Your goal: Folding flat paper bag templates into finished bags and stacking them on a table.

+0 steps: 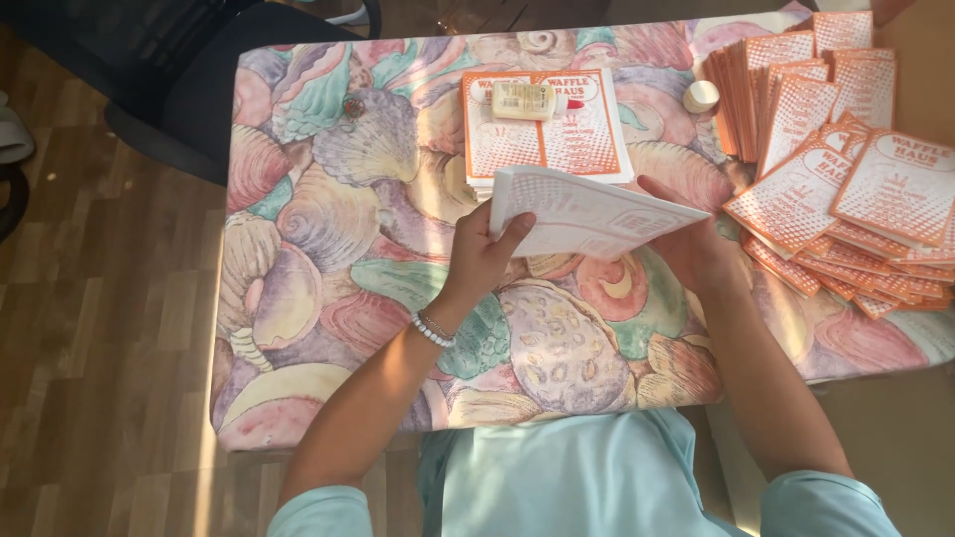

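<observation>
From the head camera, both hands hold a white printed sheet (587, 214) above the middle of the table (298, 179), which wears a cloth patterned with pastel seashells. The left hand (482, 257) pinches the sheet's left edge, thumb on top and fingers underneath; a beaded bracelet (434, 329) circles that wrist. The right hand (686, 239) supports the sheet from below at its right side, fingers closed against the paper. The sheet hangs tilted, clear of the cloth.

Just beyond it, toward the far edge, lies a stack of orange-and-white leaflets (547, 129), with a small glue bottle (532, 100) resting on top. Near the far right corner stands a small round white cap (700, 95). Along the right edge, many folded orange leaflets (846, 169) lie fanned and overlapping. A dark chair (199, 70) stands beyond the far left corner.
</observation>
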